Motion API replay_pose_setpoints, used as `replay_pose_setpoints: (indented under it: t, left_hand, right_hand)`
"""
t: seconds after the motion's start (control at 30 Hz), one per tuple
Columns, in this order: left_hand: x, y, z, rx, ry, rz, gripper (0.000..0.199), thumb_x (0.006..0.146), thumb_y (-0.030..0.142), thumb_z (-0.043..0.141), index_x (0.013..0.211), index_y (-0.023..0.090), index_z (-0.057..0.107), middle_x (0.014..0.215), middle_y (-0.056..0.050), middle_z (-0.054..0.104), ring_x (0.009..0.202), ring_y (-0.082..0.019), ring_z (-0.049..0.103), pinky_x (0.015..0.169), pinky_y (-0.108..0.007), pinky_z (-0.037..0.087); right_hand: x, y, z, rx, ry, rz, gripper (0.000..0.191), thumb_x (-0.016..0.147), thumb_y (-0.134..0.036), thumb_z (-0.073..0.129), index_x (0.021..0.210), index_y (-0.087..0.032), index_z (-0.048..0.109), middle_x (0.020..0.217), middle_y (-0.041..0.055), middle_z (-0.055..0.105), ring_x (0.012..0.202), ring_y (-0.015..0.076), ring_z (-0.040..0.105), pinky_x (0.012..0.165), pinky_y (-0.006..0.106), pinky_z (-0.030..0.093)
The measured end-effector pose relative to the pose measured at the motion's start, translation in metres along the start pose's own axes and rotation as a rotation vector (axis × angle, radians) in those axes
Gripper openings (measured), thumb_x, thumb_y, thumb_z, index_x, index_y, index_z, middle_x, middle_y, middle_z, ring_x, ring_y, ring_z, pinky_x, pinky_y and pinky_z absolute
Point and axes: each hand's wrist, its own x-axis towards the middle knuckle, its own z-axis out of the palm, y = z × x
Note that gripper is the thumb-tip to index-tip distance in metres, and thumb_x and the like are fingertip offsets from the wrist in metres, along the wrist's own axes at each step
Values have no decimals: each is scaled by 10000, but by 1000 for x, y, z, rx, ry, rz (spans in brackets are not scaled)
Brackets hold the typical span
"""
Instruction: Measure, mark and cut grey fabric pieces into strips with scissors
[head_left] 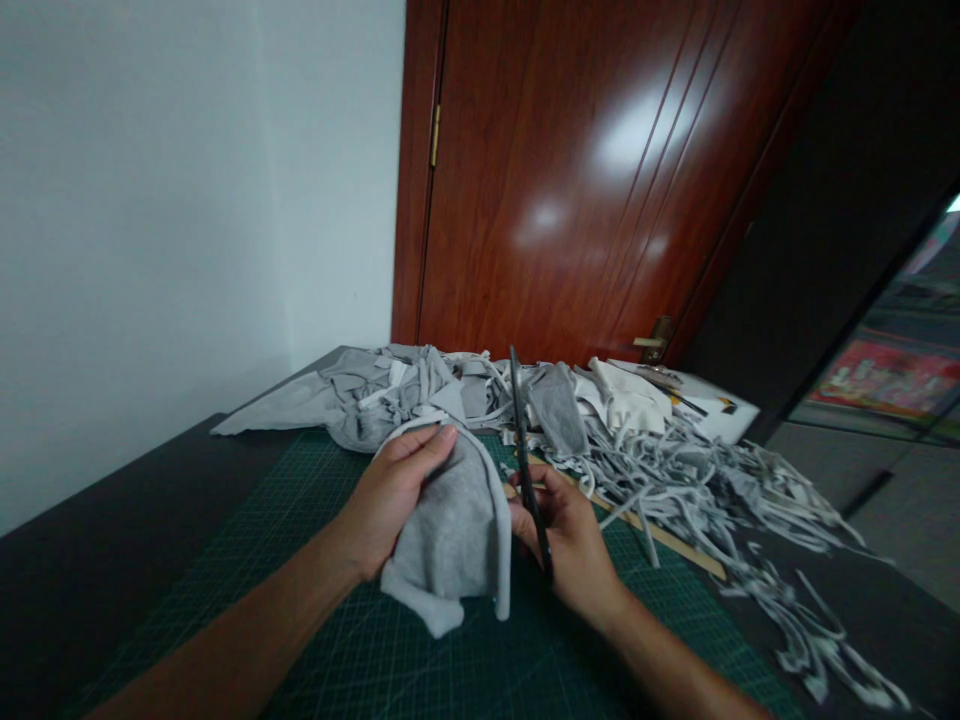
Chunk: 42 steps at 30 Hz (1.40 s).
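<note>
A piece of grey fabric (457, 530) with a rolled edge hangs from my left hand (397, 490), whose thumb presses on top of the cloth. Its lower end is over the green cutting mat (315, 620). My right hand (562, 535), just right of the cloth, is closed around dark scissors (523, 450) that point up and away. The blades look closed, and their handles are partly hidden by my fingers. Behind my left hand lies a crumpled heap of grey fabric (360, 400).
Cut grey strips (675, 480) are tangled on the right, by a wooden ruler (682, 548). Folded pale cloth (630, 395) and a white board (727, 410) with tools lie at the back. A brown door (555, 200) and white wall (150, 200) stand behind.
</note>
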Motion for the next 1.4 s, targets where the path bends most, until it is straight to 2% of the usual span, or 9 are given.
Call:
replay_pose_setpoints:
  t: [0.07, 0.13, 0.3, 0.53, 0.87, 1.0, 1.13, 1.23, 1.4]
  left_hand:
    - [1, 2, 1, -72, 41, -6, 432, 656, 476, 982, 820, 176, 716, 703, 8, 695, 619, -149, 651, 588, -240, 572]
    - [2, 3, 2, -123, 81, -2, 444, 625, 440, 1001, 823, 175, 704, 705, 16, 687, 615, -146, 653, 583, -240, 578]
    - [1, 0, 4, -142, 65, -32, 400, 671, 410, 971, 844, 172, 700, 693, 5, 694, 544, -158, 652, 524, -266, 581]
    - [-1, 0, 6, -145, 4, -29, 375, 696, 402, 953, 837, 173, 692, 706, -14, 730, 597, -208, 716, 566, -307, 616]
    - [12, 13, -19, 52, 252, 5, 275, 766, 365, 835, 891, 168, 690, 727, -26, 721, 618, -210, 699, 620, -326, 574]
    - [21, 7, -32, 409, 311, 107, 262, 773, 415, 764, 846, 178, 678, 736, -42, 685, 679, -243, 669, 664, -360, 528]
    - [18, 4, -28, 706, 441, 414, 312, 725, 221, 782, 1019, 202, 680, 1098, -81, 716, 1058, -280, 655, 914, -381, 492]
    - [5, 1, -14, 921, 242, 603, 387, 815, 235, 750, 1194, 227, 669, 1275, -98, 710, 1152, -299, 648, 1009, -425, 485]
    - [-8, -14, -3, 828, -211, 428, 459, 884, 282, 754, 1334, 281, 663, 1379, -88, 712, 1310, -308, 632, 1159, -459, 428]
  right_hand:
    - [0, -3, -3, -36, 31, -32, 444, 836, -505, 910, 1014, -244, 598, 702, -24, 738, 550, 150, 628, 489, 224, 444]
    - [1, -6, -5, -28, 32, -61, 495, 818, -519, 926, 1031, -257, 565, 820, 18, 804, 679, 190, 725, 581, 259, 535]
    - [0, -4, 3, 56, -26, -17, 753, 535, -328, 1098, 1004, -281, 510, 1056, 34, 818, 1056, 286, 780, 895, 388, 617]
    - [-7, 6, 15, -165, 104, -58, 577, 692, -299, 985, 1043, -271, 528, 808, -70, 636, 721, 172, 662, 665, 289, 539]
    - [0, 1, -3, -139, 148, -74, 470, 776, -293, 892, 1061, -271, 520, 816, -54, 661, 671, 151, 616, 600, 249, 488]
    - [-1, -5, -2, -88, 90, 15, 451, 763, -360, 910, 1034, -240, 570, 745, -60, 630, 593, 126, 537, 529, 220, 419]
    - [-1, -9, 3, 0, 133, 106, 513, 696, -461, 959, 999, -213, 627, 701, -62, 584, 580, 116, 478, 518, 213, 388]
    - [0, -12, 4, 94, 193, 154, 568, 641, -501, 993, 978, -215, 635, 701, -65, 565, 584, 119, 483, 521, 214, 390]
    - [-1, -13, 2, 232, 109, 182, 590, 593, -390, 1041, 988, -218, 637, 723, -67, 616, 589, 119, 529, 555, 216, 425]
